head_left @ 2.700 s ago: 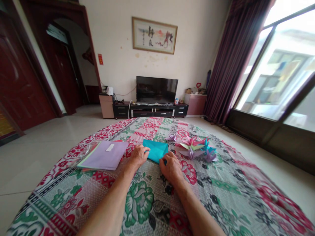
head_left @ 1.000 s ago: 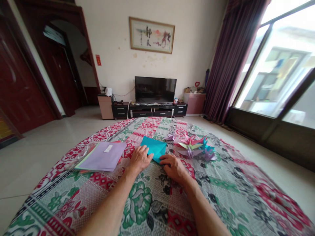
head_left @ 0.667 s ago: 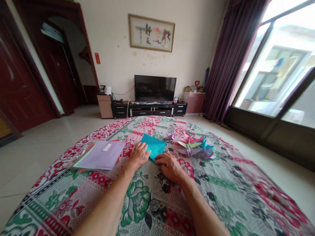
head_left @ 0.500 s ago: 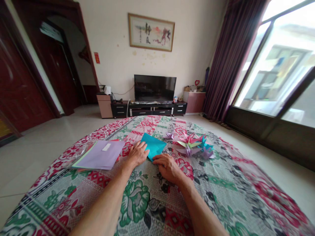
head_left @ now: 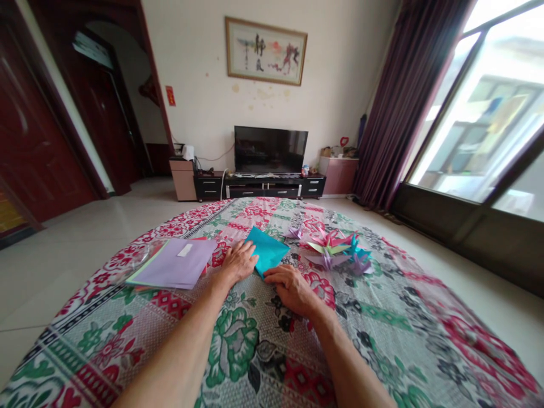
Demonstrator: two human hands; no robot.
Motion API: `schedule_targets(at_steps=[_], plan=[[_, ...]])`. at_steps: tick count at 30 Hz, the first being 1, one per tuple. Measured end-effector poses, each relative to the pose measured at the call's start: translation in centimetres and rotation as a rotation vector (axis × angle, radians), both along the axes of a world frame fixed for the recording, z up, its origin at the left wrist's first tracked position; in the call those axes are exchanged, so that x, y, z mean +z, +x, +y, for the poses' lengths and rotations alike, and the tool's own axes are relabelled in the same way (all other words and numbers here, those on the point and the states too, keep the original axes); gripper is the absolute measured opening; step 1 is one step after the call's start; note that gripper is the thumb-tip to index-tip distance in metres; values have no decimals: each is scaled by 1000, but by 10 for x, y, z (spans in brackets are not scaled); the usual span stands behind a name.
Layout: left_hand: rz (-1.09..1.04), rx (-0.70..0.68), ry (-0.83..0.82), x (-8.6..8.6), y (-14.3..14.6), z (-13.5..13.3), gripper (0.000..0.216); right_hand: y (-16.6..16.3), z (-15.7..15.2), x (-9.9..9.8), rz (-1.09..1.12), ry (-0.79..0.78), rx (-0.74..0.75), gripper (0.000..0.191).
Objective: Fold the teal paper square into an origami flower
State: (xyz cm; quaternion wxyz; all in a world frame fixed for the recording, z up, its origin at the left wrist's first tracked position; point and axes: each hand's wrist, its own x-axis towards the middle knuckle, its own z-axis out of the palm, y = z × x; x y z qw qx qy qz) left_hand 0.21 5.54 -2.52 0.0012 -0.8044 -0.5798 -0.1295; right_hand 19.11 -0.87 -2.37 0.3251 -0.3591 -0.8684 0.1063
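Observation:
A folded teal paper [head_left: 268,252] lies flat on the round table's floral cloth [head_left: 255,345]. My left hand [head_left: 238,264] rests on the paper's left edge with its fingers stretched forward and pressed together. My right hand [head_left: 291,289] lies palm down at the paper's near corner, fingertips on the teal edge. Neither hand lifts the sheet.
A stack of coloured sheets with a lilac one on top [head_left: 174,269] lies to the left of my hands. Several folded paper flowers [head_left: 335,249] sit to the right, further back. Beyond the table are a tiled floor, a TV stand [head_left: 270,187] and a large window.
The teal paper has been turned so a corner points toward me. My right hand slid left along its near edge, and my left hand shifted to the left edge.

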Motion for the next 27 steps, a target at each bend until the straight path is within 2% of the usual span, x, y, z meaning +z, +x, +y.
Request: schedule_targets(at_steps=[13,17,27], plan=[[8,-15,-56,8,-2,-7,49,-3,-7,-2,-43,-16,-89,41],[50,-1,-97,10,-1,-11,57,-2,-5,-3,-48,-18,-57,45],[77,30,-132,3,2,-11,60,1,-4,2,-43,-26,-17,46]])
